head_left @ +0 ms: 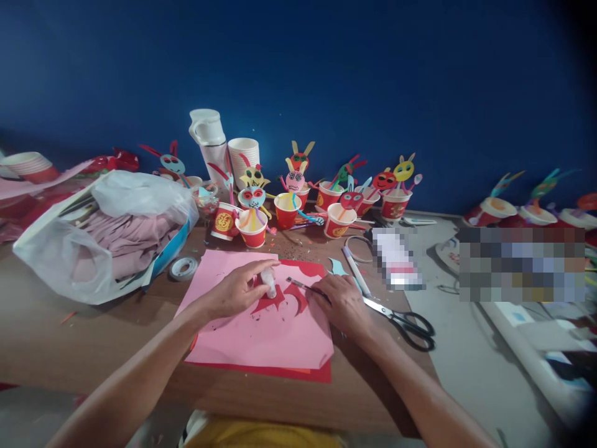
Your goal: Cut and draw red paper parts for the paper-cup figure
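On the pink paper sheet [261,342], my left hand [236,289] has its thumb and forefinger closed around a small whitish translucent bottle [268,283]. Red paper cut-outs [298,301] lie beneath and beside the bottle, among small dark scraps. My right hand [342,302] rests at the sheet's right edge, gripping a slim dark tool with a metallic tip [298,283]; the tip points left toward the bottle. Just beyond the right hand lie black-handled scissors [401,320], a white marker pen [357,272] and a light blue paper scrap [337,267].
Behind the paper stand several red paper cups [252,236] with paper-faced figures. A white jug [208,134] and stacked cups [244,155] are at the back. A plastic bag [65,255] and a tape roll [183,269] lie left, a blurred-out phone [398,258] right.
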{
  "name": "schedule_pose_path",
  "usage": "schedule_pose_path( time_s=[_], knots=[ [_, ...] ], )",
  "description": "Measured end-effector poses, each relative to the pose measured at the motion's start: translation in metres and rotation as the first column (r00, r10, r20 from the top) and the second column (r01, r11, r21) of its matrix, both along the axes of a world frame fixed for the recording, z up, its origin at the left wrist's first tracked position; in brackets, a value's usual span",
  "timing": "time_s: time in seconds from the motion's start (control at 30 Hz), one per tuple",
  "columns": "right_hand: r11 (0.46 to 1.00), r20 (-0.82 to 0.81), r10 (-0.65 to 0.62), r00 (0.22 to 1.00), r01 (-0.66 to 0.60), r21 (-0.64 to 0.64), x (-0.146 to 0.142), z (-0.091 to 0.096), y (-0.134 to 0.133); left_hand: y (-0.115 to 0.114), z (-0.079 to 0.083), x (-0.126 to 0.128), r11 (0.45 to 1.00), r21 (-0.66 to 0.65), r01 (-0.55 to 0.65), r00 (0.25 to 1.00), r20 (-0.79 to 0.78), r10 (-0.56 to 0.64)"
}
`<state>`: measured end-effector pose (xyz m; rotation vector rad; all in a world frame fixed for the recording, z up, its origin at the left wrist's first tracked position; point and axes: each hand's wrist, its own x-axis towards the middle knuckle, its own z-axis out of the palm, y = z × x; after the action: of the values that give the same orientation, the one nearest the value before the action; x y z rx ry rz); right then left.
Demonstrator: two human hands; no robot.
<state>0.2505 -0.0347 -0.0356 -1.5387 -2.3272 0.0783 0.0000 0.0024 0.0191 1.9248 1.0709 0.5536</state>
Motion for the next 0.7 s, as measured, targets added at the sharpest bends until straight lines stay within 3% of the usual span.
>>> schedule_pose_path(
  time_s=[0.2,0.57,0.7],
  knots=[
    [1.0,-0.01,0.005,1.0,-0.005,-0.004,0.0004,-0.0002,0.0003,-0.0007,-0.0056,0.001,0.998,0.06,-0.023,0.999,-0.027,0.024],
    [1.0,-0.011,0.002,1.0,-0.002,-0.006,0.0013,-0.0005,0.0004,-0.0017,-0.0086,0.0065,0.998,0.021,-0.061,0.998,0.0,0.061],
    [1.0,0.005,-0.01,1.0,0.01,-0.016,0.0011,0.001,-0.0002,-0.0017,-0.0071,0.0086,1.0,-0.001,-0.009,1.0,0.007,0.009]
  ],
)
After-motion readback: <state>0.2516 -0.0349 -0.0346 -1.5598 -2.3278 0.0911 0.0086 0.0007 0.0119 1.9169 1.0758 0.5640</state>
